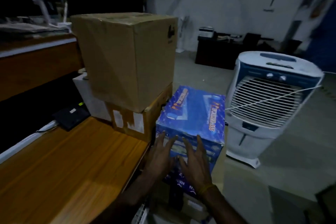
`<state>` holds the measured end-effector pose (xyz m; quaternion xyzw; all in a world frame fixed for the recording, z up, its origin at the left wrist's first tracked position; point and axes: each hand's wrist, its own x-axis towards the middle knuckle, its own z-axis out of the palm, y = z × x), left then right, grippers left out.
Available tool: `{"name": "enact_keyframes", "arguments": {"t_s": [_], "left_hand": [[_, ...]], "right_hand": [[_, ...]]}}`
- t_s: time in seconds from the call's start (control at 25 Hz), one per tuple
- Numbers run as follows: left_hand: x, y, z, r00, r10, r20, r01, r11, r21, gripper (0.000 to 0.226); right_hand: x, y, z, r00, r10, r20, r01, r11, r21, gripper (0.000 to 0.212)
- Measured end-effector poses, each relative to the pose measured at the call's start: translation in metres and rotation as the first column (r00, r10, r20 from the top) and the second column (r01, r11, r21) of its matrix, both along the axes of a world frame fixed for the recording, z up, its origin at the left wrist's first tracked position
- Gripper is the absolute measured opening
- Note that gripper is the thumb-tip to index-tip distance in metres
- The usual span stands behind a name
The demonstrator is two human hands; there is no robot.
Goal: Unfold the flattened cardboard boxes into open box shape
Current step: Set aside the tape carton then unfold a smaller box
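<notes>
Dim, bluish light fills a storeroom with pale walls at the top of the frame and a grey floor (200, 67) running through the middle. Along the left side and into the lower left runs a wooden counter (69, 165) with a pale edge, and a small black device (71, 117) lies at its far end. Centre frame, a large brown cardboard box (125, 58), already in full box shape with its top closed, sits on a smaller brown box (143, 123) that bears pale label patches. Just right of that stack, in the lower centre, stands a blue printed box (192, 112) with red lettering on its top; it too is in box shape and touches the smaller brown box along its left side. Both hands reach in from the bottom of the frame to the near face of the blue box. The left hand (161, 158) has its fingers straight and spread, the tips at the box's near top edge. The right hand (195, 165), a yellowish band at its wrist, likewise has its fingers spread and laid against that near face. Neither hand curls round anything. To the right stands a white air cooler (267, 103) with a slatted grille and two knobs, a pale cord crossing its front. Dark furniture (216, 51) sits against the far wall, upper right of centre.
</notes>
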<state>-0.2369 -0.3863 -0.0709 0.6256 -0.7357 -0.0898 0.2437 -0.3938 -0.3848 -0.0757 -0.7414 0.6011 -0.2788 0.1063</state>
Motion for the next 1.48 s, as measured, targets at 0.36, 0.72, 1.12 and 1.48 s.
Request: {"name": "enact_keyframes", "arguments": {"t_s": [0.36,0.72,1.12,1.48], "left_hand": [[-0.014,-0.101,-0.021,0.990,0.138,-0.029,-0.137,0.990,0.020,0.086],[0.009,-0.120,-0.038,0.850,0.200,-0.488,-0.175,0.980,0.097,0.071],[-0.022,0.001,-0.024,0.827,0.223,-0.516,-0.302,0.951,-0.072,0.068],[-0.027,-0.046,0.083,0.904,0.095,-0.416,-0.207,0.950,-0.233,0.066]], "right_hand": [[-0.065,-0.073,-0.035,0.967,-0.254,-0.023,0.255,0.966,0.050,0.062],[-0.089,-0.073,-0.064,0.816,-0.182,0.548,0.170,0.983,0.074,0.065],[-0.084,0.025,-0.036,0.651,-0.305,0.695,0.405,0.914,0.021,0.053],[-0.101,-0.020,0.066,0.799,-0.269,0.537,0.449,0.861,-0.238,0.046]]}}
